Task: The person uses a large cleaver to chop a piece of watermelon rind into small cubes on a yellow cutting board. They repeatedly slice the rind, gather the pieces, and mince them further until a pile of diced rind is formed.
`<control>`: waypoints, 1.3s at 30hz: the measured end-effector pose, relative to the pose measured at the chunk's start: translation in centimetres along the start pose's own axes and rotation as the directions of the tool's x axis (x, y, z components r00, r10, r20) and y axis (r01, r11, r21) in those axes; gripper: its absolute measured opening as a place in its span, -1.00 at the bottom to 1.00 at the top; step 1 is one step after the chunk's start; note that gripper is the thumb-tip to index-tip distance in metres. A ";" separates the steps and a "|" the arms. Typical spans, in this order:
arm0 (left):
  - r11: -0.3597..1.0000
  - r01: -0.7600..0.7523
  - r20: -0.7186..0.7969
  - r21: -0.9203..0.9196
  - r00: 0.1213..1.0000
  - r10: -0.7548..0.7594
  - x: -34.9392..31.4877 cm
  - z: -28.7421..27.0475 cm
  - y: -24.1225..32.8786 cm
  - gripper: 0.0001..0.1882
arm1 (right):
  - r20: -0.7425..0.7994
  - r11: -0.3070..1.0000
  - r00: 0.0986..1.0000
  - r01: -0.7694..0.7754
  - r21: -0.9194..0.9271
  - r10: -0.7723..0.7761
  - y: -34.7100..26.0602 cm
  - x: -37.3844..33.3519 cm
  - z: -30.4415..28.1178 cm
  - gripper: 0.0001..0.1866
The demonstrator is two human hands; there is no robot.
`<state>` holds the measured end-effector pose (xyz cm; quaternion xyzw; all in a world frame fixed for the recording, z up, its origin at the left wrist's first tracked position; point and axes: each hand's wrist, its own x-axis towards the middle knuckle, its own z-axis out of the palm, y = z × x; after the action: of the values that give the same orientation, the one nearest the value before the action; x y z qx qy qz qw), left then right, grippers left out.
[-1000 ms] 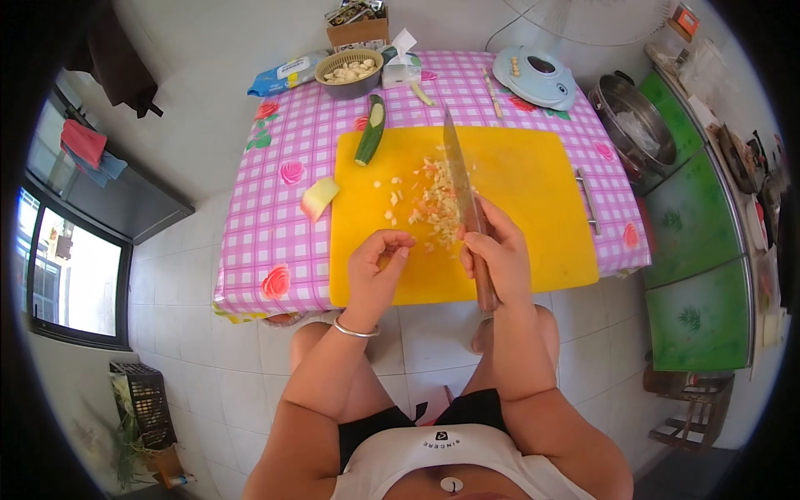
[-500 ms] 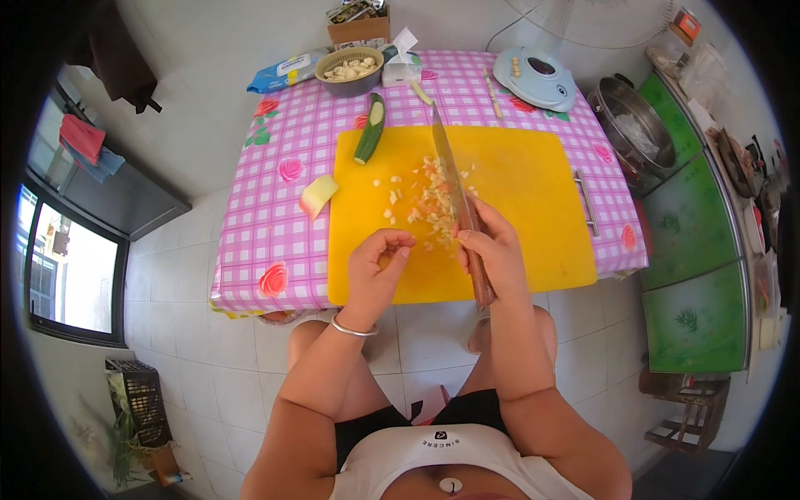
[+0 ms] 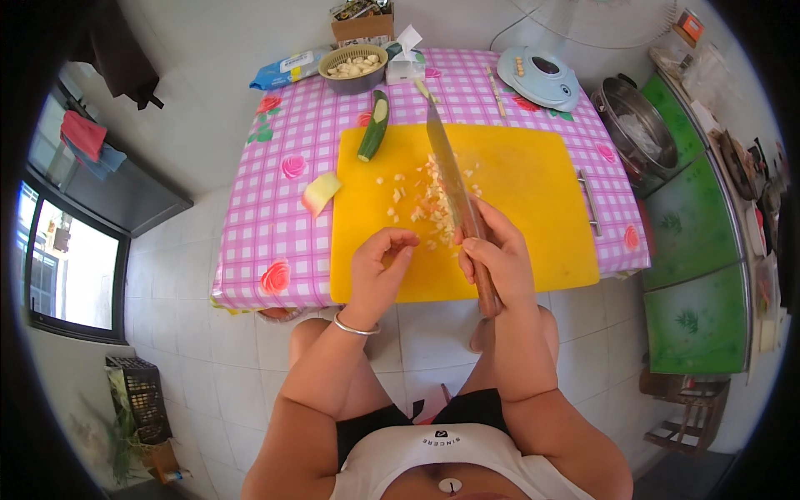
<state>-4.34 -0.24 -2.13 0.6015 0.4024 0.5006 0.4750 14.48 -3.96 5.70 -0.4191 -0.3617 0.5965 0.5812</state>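
Observation:
My right hand [image 3: 504, 258] is wrapped round the brown wooden handle of a long kitchen knife [image 3: 447, 162]. Its blade points away from me above a yellow cutting board [image 3: 525, 183]. Small pale and pinkish diced pieces [image 3: 431, 200] lie scattered on the board beside and partly behind the blade. To their left, my left hand [image 3: 379, 271] hovers over the board's near part with fingers curled in and thumb close to them; nothing shows in it. A cut green cucumber-like vegetable [image 3: 374, 129] rests across the board's far edge. A pale melon-like chunk with a pink side [image 3: 321, 193] sits at the left edge.
The table wears a pink checked cloth [image 3: 258, 217]. Along its back stand a basket of pale pieces [image 3: 352, 82], a tissue pack [image 3: 405, 62], a blue packet [image 3: 287, 71] and a light blue kitchen scale [image 3: 537, 79]. A large metal pot [image 3: 633, 125] and green cabinets [image 3: 696, 242] flank the right side.
The knife has shifted slightly, its handle end a little nearer me and to the right. My left hand keeps its curled pose, and the diced pieces look much the same.

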 end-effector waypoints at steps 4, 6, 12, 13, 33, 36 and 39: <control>1.000 -0.012 0.010 0.007 1.000 0.012 0.1 0.1 -0.2 -0.82 | -0.010 0.999 1.000 0.003 -0.052 -0.004 1.3 1.2 -0.2 -0.34; 1.000 -0.019 0.002 0.008 1.000 0.019 0.0 0.0 -0.2 -0.82 | 0.003 1.000 1.000 -0.004 -0.004 0.004 0.7 0.4 0.1 -0.34; 1.000 -0.019 0.011 0.019 1.000 0.019 0.1 0.2 0.1 -0.83 | 0.007 1.000 1.000 -0.011 -0.012 0.011 0.9 0.9 -0.2 -0.33; 1.000 -0.023 0.017 0.020 1.000 0.023 0.1 0.3 0.2 -0.83 | -0.004 0.999 1.000 -0.018 -0.032 0.018 1.2 1.2 -0.4 -0.33; 0.999 -0.026 0.013 0.042 1.000 0.026 0.0 0.0 0.0 -0.83 | -0.083 0.999 0.996 0.018 -0.031 -0.021 0.7 1.0 -0.3 -0.37; 0.999 -0.030 0.006 0.034 1.000 0.030 -0.1 -0.2 -0.2 -0.83 | -0.084 0.999 0.996 0.022 0.035 -0.019 -0.6 0.2 -0.6 -0.38; 0.998 -0.033 0.015 0.046 0.999 0.032 0.0 0.0 -0.2 -0.83 | -0.110 0.999 0.993 0.046 0.015 -0.044 -0.2 0.6 -1.0 -0.39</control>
<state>-4.29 -0.20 -2.28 0.6224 0.4007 0.4945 0.4556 15.53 -3.40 5.43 -0.4379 -0.3334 0.5623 0.6172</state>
